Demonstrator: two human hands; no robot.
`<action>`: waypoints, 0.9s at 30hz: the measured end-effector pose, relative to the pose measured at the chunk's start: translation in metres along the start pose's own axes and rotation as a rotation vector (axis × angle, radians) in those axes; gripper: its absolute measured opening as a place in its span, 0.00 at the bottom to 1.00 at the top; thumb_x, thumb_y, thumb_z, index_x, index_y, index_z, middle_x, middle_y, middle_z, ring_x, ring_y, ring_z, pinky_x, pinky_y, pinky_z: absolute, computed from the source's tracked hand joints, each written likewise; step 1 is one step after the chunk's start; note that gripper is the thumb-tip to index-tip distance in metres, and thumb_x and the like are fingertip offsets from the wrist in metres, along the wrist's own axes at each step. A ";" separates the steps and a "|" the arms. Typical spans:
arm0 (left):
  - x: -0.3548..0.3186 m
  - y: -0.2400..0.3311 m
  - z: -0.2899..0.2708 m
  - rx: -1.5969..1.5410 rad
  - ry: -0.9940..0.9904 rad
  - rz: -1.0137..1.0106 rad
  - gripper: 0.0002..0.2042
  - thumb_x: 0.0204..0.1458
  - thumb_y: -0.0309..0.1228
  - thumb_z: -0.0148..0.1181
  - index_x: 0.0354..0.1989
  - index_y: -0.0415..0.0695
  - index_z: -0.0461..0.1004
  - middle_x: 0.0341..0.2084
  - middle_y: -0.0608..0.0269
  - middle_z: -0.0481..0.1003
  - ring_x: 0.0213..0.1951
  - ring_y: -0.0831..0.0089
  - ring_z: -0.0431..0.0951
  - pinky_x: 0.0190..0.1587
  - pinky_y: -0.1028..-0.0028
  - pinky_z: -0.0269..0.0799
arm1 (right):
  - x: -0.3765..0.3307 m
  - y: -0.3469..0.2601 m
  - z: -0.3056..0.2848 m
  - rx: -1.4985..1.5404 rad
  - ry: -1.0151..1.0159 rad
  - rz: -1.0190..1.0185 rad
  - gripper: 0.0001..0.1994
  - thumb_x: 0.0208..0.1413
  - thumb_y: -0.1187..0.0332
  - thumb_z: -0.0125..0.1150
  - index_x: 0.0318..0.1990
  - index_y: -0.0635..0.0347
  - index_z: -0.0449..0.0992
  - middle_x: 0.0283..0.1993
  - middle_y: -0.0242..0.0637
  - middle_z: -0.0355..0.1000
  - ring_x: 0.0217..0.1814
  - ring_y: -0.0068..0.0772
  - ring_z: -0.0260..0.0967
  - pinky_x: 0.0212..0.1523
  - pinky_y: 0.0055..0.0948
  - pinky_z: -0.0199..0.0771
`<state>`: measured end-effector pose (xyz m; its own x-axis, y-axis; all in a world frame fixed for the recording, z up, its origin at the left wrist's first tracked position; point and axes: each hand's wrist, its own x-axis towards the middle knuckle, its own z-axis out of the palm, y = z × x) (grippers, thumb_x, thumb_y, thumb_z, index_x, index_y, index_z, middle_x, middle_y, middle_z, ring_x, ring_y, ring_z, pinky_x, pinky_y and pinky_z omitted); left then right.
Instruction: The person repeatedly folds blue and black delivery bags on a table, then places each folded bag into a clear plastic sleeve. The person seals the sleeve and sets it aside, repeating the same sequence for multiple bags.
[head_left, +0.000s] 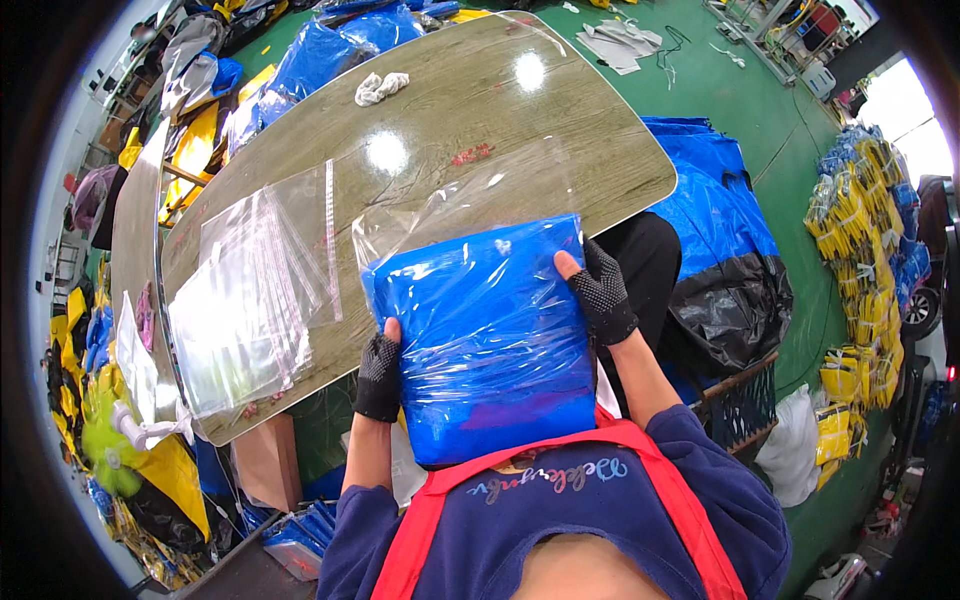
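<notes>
White rag [381, 87] on wooden table [560, 150]

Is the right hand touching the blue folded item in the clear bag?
Touching. The head view shows the right hand pressed against the right edge of the blue bagged item, thumb lying on its top face; the left hand grips the opposite edge.

Packing workshop, green painted floor [700, 90], wood-grain bench [480, 110] with stack of clear plastic bags [245, 300], heaps of bagged yellow and blue goods [860, 220], piled blue fabric [715, 200] along the sides
</notes>
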<state>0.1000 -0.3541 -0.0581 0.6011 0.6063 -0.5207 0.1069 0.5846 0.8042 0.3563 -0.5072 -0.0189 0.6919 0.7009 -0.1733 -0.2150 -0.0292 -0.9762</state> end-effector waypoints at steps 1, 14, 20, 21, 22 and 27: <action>-0.004 -0.006 -0.007 -0.019 -0.011 0.009 0.32 0.56 0.54 0.50 0.57 0.37 0.65 0.48 0.56 0.73 0.47 0.69 0.74 0.50 0.69 0.70 | -0.004 0.003 -0.004 -0.139 -0.030 0.011 0.21 0.56 0.52 0.60 0.43 0.65 0.77 0.35 0.37 0.77 0.36 0.22 0.70 0.39 0.25 0.71; -0.040 -0.036 -0.033 0.117 -0.174 0.005 0.45 0.41 0.50 0.70 0.64 0.39 0.55 0.57 0.56 0.65 0.56 0.63 0.67 0.59 0.62 0.62 | -0.094 0.019 -0.018 0.170 -0.341 0.227 0.55 0.39 0.62 0.75 0.70 0.59 0.38 0.67 0.41 0.51 0.69 0.37 0.48 0.67 0.36 0.48; -0.069 -0.033 -0.041 0.373 -0.367 0.084 0.40 0.37 0.42 0.75 0.59 0.40 0.62 0.50 0.58 0.71 0.53 0.64 0.69 0.56 0.64 0.64 | -0.091 0.016 -0.026 -0.276 -0.351 0.333 0.38 0.47 0.56 0.68 0.62 0.64 0.59 0.60 0.50 0.62 0.65 0.40 0.58 0.63 0.33 0.56; -0.059 -0.034 -0.036 0.376 -0.302 0.130 0.36 0.38 0.39 0.75 0.57 0.41 0.64 0.45 0.60 0.73 0.49 0.64 0.72 0.53 0.65 0.67 | -0.082 0.013 -0.019 -0.284 -0.235 0.295 0.32 0.49 0.54 0.66 0.58 0.65 0.66 0.56 0.51 0.67 0.62 0.38 0.61 0.61 0.31 0.59; -0.047 -0.028 -0.015 0.231 -0.131 0.181 0.34 0.39 0.37 0.74 0.55 0.42 0.65 0.42 0.61 0.74 0.46 0.65 0.73 0.50 0.66 0.69 | -0.064 0.017 -0.022 -0.142 -0.230 0.266 0.34 0.47 0.55 0.68 0.58 0.64 0.65 0.56 0.44 0.67 0.61 0.32 0.61 0.59 0.29 0.61; 0.027 -0.063 0.012 -0.069 0.068 0.400 0.30 0.50 0.36 0.65 0.59 0.41 0.61 0.53 0.57 0.67 0.53 0.67 0.67 0.56 0.66 0.63 | -0.008 -0.035 0.015 0.143 -0.281 -0.235 0.35 0.42 0.63 0.73 0.58 0.61 0.64 0.54 0.36 0.67 0.56 0.28 0.63 0.57 0.29 0.63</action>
<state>0.1188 -0.3807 -0.1195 0.5303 0.8262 -0.1901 -0.1794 0.3285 0.9273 0.3484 -0.5013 0.0188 0.5219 0.8453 0.1147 -0.1809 0.2411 -0.9535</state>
